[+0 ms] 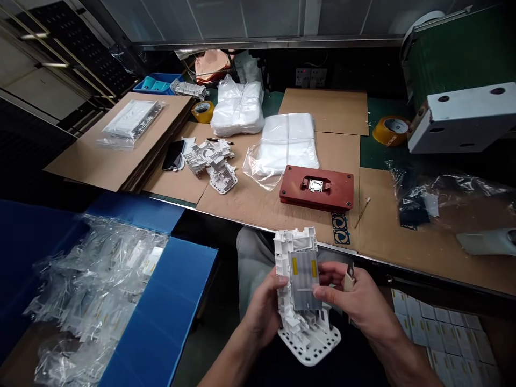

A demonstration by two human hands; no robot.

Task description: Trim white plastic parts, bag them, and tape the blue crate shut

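Clasping a white frame (pixel 296 325): left grip (pixel 263 305); right grip (pixel 363 301) (half-curled round tool (pixel 349 280)) touching plate (pixel 304 282).

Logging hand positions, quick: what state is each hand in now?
Left hand: closed on the side of a white plastic frame.
Right hand: holding a small pale tool, thumb against the grey plate.

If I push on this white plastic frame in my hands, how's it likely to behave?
The white plastic frame is probably stiff, given its moulded, ribbed shape. It may feel light for its size, since it looks full of gaps. The thin projections at its top could be fragile if pressed.
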